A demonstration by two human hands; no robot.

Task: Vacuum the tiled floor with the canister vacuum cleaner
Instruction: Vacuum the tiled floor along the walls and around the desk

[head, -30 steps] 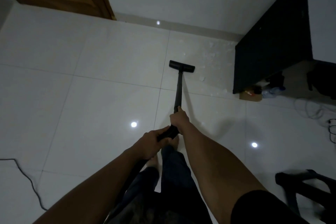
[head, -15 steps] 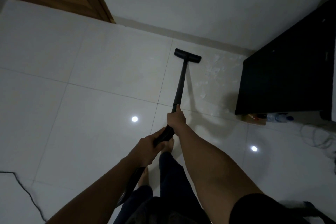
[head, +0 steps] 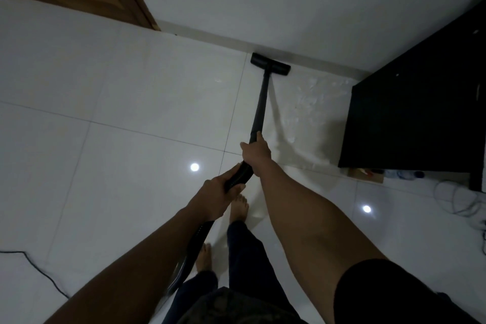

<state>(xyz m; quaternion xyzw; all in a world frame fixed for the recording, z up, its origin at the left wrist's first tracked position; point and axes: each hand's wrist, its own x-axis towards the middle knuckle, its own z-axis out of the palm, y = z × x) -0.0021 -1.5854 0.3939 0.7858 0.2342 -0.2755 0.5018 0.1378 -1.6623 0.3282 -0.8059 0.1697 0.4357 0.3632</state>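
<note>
Gripping the wand, both hands are curling round it, right hand ahead of left hand; the floor head is sitting at the baseboard on the tiled floor. White debris beside the cabinet is apparently awaiting suction.

Your black short sleeve covers the right upper arm, near right. Both forearms are bare down to your left hand and right hand. Long dark navy cloth trousers reach your ankles above bare feet. A dark mottled shirt front shows at the near edge.
</note>
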